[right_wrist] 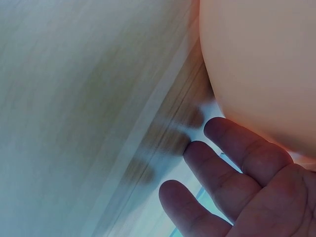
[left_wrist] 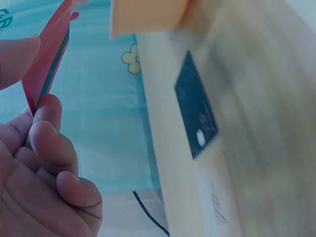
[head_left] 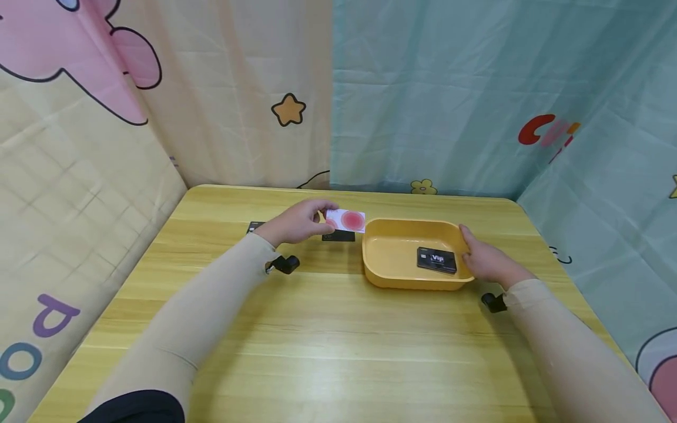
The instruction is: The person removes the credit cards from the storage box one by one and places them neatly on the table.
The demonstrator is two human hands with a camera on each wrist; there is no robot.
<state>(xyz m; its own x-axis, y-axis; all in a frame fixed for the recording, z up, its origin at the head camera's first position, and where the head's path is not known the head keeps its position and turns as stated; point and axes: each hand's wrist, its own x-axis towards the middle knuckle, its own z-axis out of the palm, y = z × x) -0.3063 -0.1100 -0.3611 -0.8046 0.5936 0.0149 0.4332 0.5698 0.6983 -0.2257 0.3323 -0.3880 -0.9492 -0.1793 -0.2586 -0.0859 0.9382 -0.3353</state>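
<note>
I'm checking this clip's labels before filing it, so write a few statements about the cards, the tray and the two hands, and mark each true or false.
1. The left hand pinches a white card with a red circle. True.
2. The yellow tray holds nothing. False: a black Vip card lies inside it.
3. The right hand rests against the tray's right side. True.
4. The right hand holds a card. False: its fingers are straight against the tray and hold no card.
5. A black card lies on the table left of the tray. True.
</note>
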